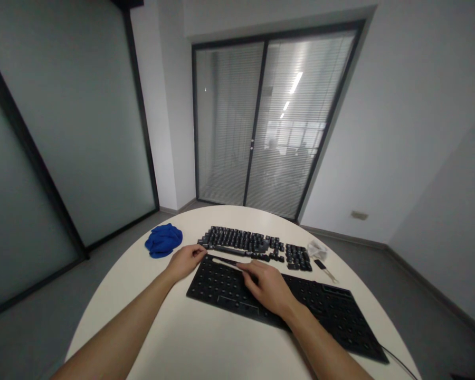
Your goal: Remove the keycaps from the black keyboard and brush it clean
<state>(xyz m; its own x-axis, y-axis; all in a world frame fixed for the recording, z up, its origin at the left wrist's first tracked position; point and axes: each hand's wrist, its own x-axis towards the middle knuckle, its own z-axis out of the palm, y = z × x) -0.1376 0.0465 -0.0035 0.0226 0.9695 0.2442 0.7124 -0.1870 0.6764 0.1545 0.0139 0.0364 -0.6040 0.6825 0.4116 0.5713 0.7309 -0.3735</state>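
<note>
A black keyboard base (229,287) without its keycaps lies slanted across the white table. Over its left half, my right hand (267,285) is closed on a thin pale stick (225,263), whose far end reaches toward the base's upper left corner. My left hand (188,259) rests at that corner with thumb and fingers pressed together; what they hold, if anything, is hidden. Loose black keycaps (237,240) are laid out in rows just beyond the base.
A crumpled blue cloth (163,240) lies at the left. To the right of the keycaps are a clear plastic bag (317,249) and a small tool with a black part (320,265). A cable (398,361) runs off the base at the table's right edge.
</note>
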